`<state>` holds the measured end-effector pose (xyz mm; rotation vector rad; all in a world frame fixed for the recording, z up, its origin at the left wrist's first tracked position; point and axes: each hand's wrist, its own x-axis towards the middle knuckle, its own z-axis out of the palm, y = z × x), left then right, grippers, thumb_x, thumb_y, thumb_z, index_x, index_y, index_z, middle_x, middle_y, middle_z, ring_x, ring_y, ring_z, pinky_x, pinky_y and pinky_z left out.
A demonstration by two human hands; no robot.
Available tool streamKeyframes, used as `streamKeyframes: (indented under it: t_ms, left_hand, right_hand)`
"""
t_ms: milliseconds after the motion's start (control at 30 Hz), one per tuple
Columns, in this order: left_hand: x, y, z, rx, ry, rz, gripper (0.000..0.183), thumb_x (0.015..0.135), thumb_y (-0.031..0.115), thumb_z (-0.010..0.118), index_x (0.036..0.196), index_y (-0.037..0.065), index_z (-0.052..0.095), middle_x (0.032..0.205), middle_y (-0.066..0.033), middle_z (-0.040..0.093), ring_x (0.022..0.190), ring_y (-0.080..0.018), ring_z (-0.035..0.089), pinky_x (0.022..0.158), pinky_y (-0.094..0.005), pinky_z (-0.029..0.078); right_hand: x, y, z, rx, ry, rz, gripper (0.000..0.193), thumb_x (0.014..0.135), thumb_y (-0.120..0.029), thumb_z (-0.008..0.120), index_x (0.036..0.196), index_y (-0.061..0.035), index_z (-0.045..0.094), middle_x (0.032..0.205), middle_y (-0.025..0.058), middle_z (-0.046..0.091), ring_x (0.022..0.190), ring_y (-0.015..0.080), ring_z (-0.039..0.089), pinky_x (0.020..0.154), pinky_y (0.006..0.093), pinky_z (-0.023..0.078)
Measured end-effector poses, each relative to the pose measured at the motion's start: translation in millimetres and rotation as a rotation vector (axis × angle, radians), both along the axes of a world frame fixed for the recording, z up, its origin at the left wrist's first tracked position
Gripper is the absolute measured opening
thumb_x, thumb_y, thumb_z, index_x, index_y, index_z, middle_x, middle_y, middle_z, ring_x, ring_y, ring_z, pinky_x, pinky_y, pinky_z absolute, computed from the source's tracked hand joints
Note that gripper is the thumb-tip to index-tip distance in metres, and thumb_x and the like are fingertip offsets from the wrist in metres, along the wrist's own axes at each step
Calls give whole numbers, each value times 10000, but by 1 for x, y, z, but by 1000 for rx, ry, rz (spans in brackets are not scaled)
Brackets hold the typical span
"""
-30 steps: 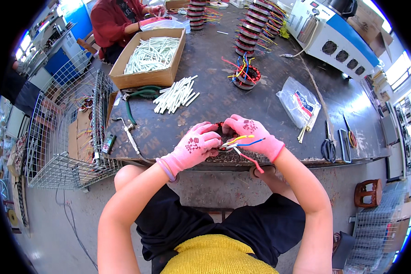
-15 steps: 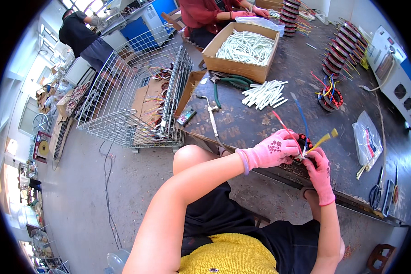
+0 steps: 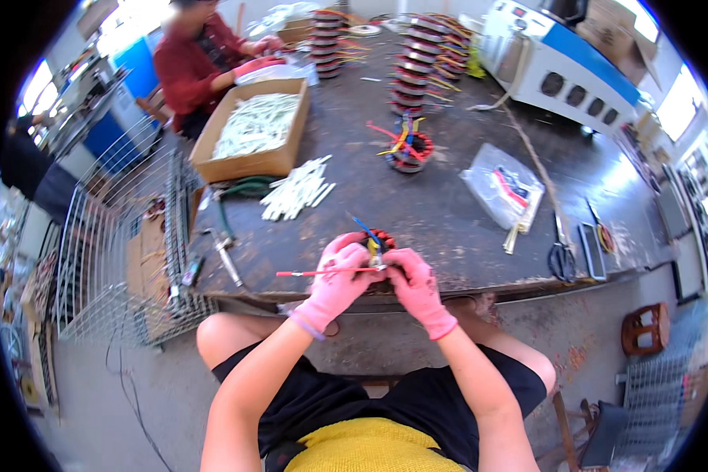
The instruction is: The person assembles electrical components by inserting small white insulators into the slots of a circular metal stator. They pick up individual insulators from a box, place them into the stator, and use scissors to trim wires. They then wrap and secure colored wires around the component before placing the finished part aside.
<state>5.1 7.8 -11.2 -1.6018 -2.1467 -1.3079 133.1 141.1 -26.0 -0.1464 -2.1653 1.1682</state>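
Observation:
A small wound motor stator (image 3: pixel 383 237), ringed with red, rests at the table's front edge between my hands. Both wear pink gloves. My left hand (image 3: pixel 340 273) is closed at its left side, fingers pinching the stator's wires. From the right, my right hand (image 3: pixel 414 288) closes its thumb and fingers on the same wires. The exact spot they grip is partly hidden. A red wire (image 3: pixel 311 273) points left across my left glove. A blue wire (image 3: pixel 359 225) sticks up behind the fingers, and a yellow wire (image 3: pixel 373 247) shows between my hands.
Another wired stator (image 3: pixel 411 152) sits farther back, before stacked stators (image 3: pixel 417 63). White tubes (image 3: pixel 297 189) lie beside a cardboard box (image 3: pixel 248 161) of more. A plastic bag (image 3: pixel 502 185) and scissors (image 3: pixel 560 256) lie right. Across the table is a person in red (image 3: pixel 189 67).
My view has turned rightward, so the table looks more centred. The red wire, upright before, now lies leftward over my left glove. The yellow wire no longer sticks out to the right.

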Motion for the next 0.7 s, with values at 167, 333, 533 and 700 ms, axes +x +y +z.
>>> streamKeyframes:
  t_ms: [167,333,533,700]
  left_hand:
    - [1,5,-14,47,-71,-97,231,736,149,806,752,44,601,900,-105,678,1115,-373,610,969,-486,469]
    - [-1,-6,-18,-8,-40,-94,246,774,121,779,977,59,655,1111,-101,673,1228,-360,556,1018,-477,440]
    - [47,-52,10,-159,156,-25,382,725,203,813,1064,119,659,1168,-78,627,1096,-327,609,968,-446,486]
    - [58,-35,55,-274,622,-202,302,798,199,686,1095,154,662,1156,-60,623,1218,-314,560,985,-428,501]
  right_hand:
    - [13,-3,0,-497,-149,4,138,911,-15,608,1043,-48,630,961,122,631,860,288,647,744,334,513]
    - [3,-17,1,-112,-10,-130,131,887,-52,652,1016,-71,644,984,107,633,838,273,659,695,346,524]
    - [4,-12,7,28,-24,-161,120,870,-88,678,988,-87,656,996,85,650,825,296,677,669,374,534]
    - [7,-9,10,132,-76,-142,138,864,-78,683,999,-73,655,1022,95,659,855,311,683,695,369,546]
